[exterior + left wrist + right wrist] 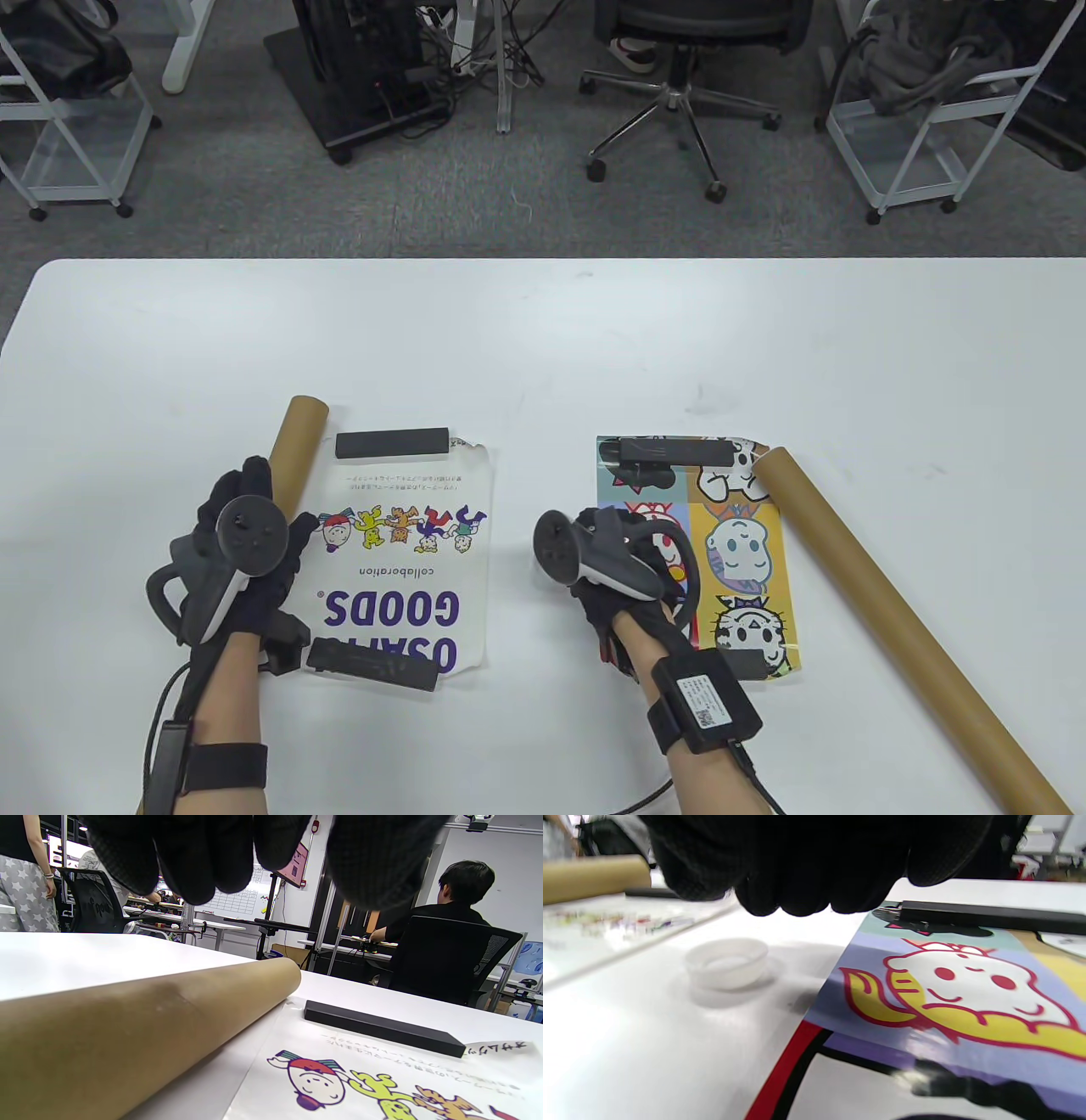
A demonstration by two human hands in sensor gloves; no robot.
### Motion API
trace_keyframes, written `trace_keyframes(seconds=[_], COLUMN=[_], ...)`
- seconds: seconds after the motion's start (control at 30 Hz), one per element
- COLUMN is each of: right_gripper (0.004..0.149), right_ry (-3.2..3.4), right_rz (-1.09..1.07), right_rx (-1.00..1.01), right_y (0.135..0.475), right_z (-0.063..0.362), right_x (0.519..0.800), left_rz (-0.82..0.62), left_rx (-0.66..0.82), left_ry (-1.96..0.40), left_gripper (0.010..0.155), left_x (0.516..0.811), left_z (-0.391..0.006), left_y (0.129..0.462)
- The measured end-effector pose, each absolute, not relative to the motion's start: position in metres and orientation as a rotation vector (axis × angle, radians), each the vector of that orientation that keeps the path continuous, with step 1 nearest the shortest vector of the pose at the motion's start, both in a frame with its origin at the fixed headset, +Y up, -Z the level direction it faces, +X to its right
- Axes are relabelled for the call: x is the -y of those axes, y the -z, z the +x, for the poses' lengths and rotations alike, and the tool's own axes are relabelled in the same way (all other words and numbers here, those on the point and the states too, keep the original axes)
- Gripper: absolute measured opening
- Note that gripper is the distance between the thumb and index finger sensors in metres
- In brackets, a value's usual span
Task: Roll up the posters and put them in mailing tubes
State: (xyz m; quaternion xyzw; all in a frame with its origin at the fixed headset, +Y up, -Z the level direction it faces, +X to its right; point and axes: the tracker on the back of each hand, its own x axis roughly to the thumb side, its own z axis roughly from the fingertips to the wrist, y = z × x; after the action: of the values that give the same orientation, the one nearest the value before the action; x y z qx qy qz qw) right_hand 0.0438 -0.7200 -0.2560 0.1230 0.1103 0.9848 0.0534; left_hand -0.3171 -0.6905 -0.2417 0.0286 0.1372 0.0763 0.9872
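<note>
Both gloved hands, left hand [242,552] and right hand [619,564], hover with loosely curled fingers over glossy posters.

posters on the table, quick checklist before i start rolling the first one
1. Both posters flat: white poster and cartoon poster lie flat. ok.
2. Weights removed: black bars rest on the top edges, another bar on the white poster's near edge. not ok.
3. Tubes within reach: left tube and right tube lie beside their posters. ok.
4. Hands free: left hand and right hand appear to hold nothing. ok.
5. Tube cap clear of the paper: on bare table. ok.
6. Tubes empty: cannot tell.
</note>
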Motion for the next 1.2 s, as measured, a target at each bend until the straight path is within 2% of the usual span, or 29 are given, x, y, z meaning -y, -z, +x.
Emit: trace_keyframes(seconds=[0.33, 0.53, 0.67, 0.8, 1.07, 1.2], right_gripper=[0.056, 0.054, 0.054, 0.054, 0.054, 0.053], right_ry=[-2.579, -2.474, -2.411, -2.418, -2.475, -2.459], right_rz=[0.153, 0.105, 0.105, 0.143, 0.186, 0.174], right_rx=[-0.261, -0.205, -0.22, -0.191, -0.168, -0.181], right_y=[0.25, 0.246, 0.242, 0.24, 0.237, 0.239], right_z=[0.142, 0.178, 0.186, 0.183, 0.176, 0.179], right_x=[0.713, 0.723, 0.729, 0.725, 0.719, 0.721], left_rz=[0.027, -0.002, -0.036, -0.201, -0.235, -0.257], left_rx=[-0.27, -0.261, -0.24, -0.207, -0.143, -0.151], left_ry=[-0.1, -0.065, -0.055, 0.088, 0.303, 0.283], left_gripper=[0.084, 0.084, 0.082, 0.08, 0.077, 0.077], left_x=[0.694, 0.696, 0.697, 0.705, 0.693, 0.687], left_z=[-0.313, -0.309, -0.296, -0.273, -0.243, -0.234], left_y=[0.243, 0.245, 0.251, 0.267, 0.313, 0.336])
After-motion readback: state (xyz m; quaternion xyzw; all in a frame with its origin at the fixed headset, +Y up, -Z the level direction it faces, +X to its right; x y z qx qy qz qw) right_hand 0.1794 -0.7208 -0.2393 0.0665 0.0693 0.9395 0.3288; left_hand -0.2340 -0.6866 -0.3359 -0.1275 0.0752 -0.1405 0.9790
